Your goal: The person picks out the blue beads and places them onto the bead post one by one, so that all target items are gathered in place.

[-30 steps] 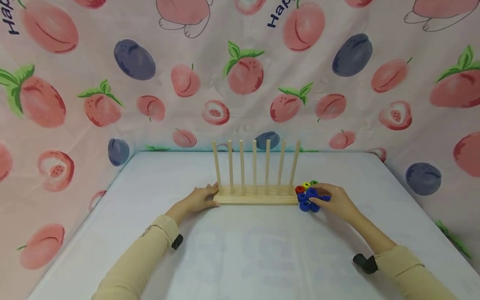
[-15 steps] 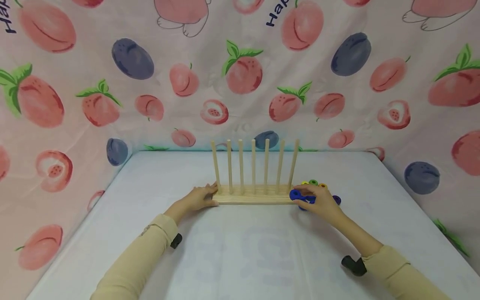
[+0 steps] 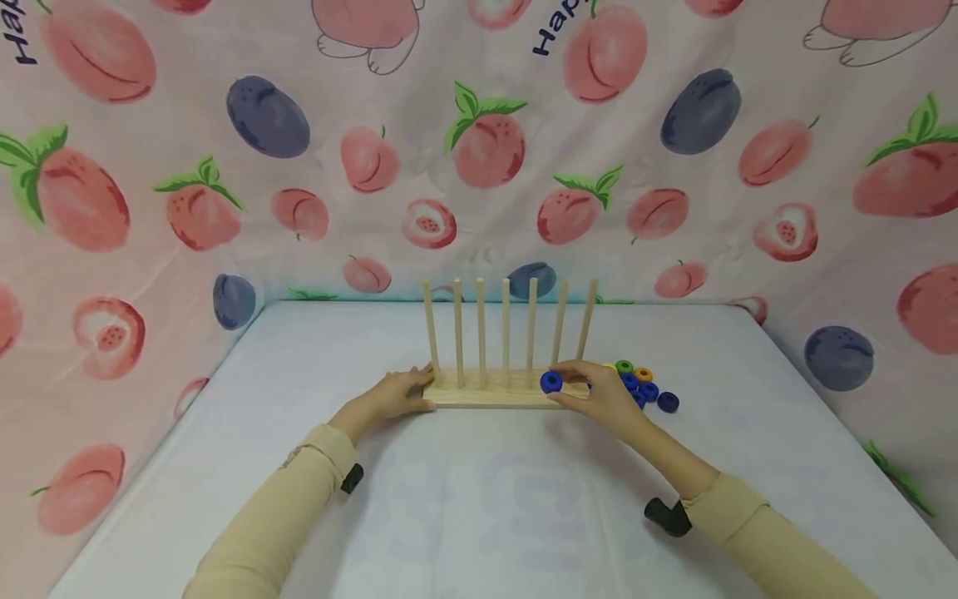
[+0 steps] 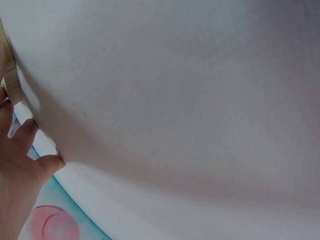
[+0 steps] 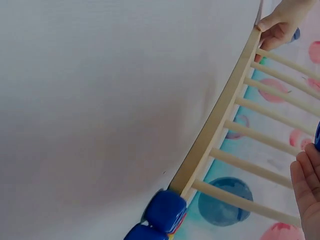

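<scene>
Right hand (image 3: 608, 406) pinches blue ring bead (image 3: 550, 388) at its 9 o'clock, fingers bead-width apart, by 3 o'clock half of wooden peg rack (image 3: 490, 399). Rack runs 9-to-3; left hand (image 3: 389, 398) grips 9 end.

The cloth (image 3: 419, 116) behind the desk (image 3: 479, 532) bears dark blue lettering in two places. At the upper left of the frame, "Hap" (image 3: 17, 37) climbs steeply, cut by the frame's edge. At the top, just right of centre, "Hap" (image 3: 554, 32) shows again, slanting up and running off the upper edge. Faint letter-like marks (image 3: 550, 491) on the desk, lower centre, cannot be read. A small dark mark on the left sleeve (image 3: 258, 524), lower left, is too small to make out.
</scene>
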Available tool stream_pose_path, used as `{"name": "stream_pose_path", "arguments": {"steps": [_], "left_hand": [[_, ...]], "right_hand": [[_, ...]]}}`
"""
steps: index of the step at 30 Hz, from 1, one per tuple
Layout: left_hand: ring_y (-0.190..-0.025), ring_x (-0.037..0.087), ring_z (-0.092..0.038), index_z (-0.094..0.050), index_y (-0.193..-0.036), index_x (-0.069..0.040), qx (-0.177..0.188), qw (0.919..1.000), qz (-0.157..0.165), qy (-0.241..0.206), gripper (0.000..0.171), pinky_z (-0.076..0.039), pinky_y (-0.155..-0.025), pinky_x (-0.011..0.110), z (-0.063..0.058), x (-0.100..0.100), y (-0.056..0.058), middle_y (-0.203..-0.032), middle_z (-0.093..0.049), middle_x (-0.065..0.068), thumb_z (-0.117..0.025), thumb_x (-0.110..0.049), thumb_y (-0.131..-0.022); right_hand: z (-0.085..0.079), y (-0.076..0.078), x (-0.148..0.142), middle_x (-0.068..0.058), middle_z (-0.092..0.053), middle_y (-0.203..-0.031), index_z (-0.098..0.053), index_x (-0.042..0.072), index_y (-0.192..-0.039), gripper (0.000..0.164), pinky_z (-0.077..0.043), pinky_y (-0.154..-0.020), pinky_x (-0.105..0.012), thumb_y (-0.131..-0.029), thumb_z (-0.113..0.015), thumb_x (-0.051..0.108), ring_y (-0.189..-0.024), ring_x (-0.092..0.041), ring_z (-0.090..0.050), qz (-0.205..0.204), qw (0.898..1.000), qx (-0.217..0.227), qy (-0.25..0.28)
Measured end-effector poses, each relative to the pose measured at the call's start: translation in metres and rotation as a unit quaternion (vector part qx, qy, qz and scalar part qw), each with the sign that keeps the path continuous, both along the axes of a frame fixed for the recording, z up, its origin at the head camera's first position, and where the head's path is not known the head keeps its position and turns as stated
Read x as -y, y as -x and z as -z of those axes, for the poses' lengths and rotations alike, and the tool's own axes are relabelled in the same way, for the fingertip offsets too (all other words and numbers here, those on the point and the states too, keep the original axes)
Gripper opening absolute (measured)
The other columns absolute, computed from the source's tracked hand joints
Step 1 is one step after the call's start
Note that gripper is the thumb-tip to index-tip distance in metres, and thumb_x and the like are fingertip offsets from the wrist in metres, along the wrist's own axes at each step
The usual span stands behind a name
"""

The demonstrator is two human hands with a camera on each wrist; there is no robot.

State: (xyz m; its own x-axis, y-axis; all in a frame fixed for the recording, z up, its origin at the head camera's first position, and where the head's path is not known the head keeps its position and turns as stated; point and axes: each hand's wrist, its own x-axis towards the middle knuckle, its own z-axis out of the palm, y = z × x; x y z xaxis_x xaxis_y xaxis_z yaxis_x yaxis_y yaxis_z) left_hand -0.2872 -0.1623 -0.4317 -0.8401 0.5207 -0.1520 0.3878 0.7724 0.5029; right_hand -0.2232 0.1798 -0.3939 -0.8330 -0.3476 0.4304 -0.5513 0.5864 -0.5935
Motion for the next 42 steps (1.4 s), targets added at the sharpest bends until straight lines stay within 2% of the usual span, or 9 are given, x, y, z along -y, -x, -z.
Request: {"name": "stream_pose_path", "arguments": {"steps": [9,15,21,24,32,37,42], "left_hand": [[-0.141,0.041,-0.021,-0.035,-0.143,-0.001,0.001,1.0,0.0,0.003,0.068,-0.009,-0.112,0.066,0.002,-0.001,0.002,-0.154,-0.024,0.013,-0.062,-0.032,-0.089],[-0.14,0.042,-0.022,-0.035,-0.143,0.0,0.0,1.0,0.001,0.008,0.067,-0.01,-0.111,0.066,0.0,-0.001,-0.001,-0.153,-0.025,0.014,-0.062,-0.031,-0.09],[-0.141,0.041,-0.022,-0.035,-0.143,-0.002,0.003,1.0,-0.007,0.005,0.067,-0.009,-0.112,0.065,-0.001,-0.003,-0.002,-0.154,-0.023,0.013,-0.062,-0.032,-0.089],[-0.14,0.042,-0.022,-0.036,-0.143,-0.001,-0.001,1.0,-0.005,0.003,0.067,-0.01,-0.112,0.065,-0.002,-0.004,-0.002,-0.154,-0.024,0.014,-0.062,-0.032,-0.089],[-0.14,0.043,-0.023,-0.036,-0.142,0.001,-0.002,1.0,-0.003,0.005,0.067,-0.01,-0.111,0.066,-0.003,-0.002,-0.001,-0.153,-0.026,0.015,-0.063,-0.031,-0.089],[-0.139,0.043,-0.024,-0.038,-0.141,0.0,-0.007,0.9999,0.002,0.013,0.066,-0.012,-0.11,0.067,-0.001,0.001,0.001,-0.152,-0.027,0.015,-0.063,-0.032,-0.089],[-0.14,0.042,-0.023,-0.038,-0.142,0.0,-0.009,0.9998,0.004,0.015,0.066,-0.012,-0.111,0.067,0.0,0.0,0.003,-0.152,-0.027,0.014,-0.062,-0.031,-0.09]], "right_hand": [[-0.003,0.006,0.017,-0.018,-0.07,-0.103,-0.066,-0.004,-0.107,0.031,-0.055,-0.081,-0.046,-0.079,-0.074,0.004,-0.091,-0.031,-0.067,-0.014,1.0,-0.002,0.02],[-0.007,0.01,0.029,-0.018,-0.071,-0.102,-0.067,-0.004,-0.107,0.032,-0.055,-0.08,-0.046,-0.078,-0.075,0.006,-0.091,-0.032,-0.068,-0.028,0.999,-0.021,0.038],[-0.014,0.017,0.04,-0.017,-0.071,-0.101,-0.067,-0.003,-0.105,0.031,-0.057,-0.08,-0.039,-0.076,-0.076,0.006,-0.089,-0.029,-0.068,-0.047,0.997,-0.057,0.039],[-0.018,0.02,0.045,-0.017,-0.071,-0.101,-0.067,-0.003,-0.105,0.031,-0.057,-0.08,-0.039,-0.076,-0.076,0.005,-0.089,-0.029,-0.068,-0.057,0.995,-0.065,0.047],[-0.024,0.022,0.053,-0.019,-0.071,-0.101,-0.067,-0.005,-0.106,0.032,-0.056,-0.081,-0.038,-0.077,-0.075,0.004,-0.09,-0.03,-0.068,-0.063,0.994,-0.055,0.064],[-0.028,0.022,0.057,-0.019,-0.07,-0.103,-0.066,-0.005,-0.108,0.033,-0.056,-0.082,-0.042,-0.077,-0.075,0.005,-0.091,-0.031,-0.067,-0.064,0.994,-0.046,0.07],[-0.034,0.023,0.059,-0.018,-0.071,-0.099,-0.065,-0.006,-0.108,0.034,-0.056,-0.082,-0.04,-0.077,-0.075,0.004,-0.09,-0.03,-0.067,-0.066,0.994,-0.06,0.069]]}}
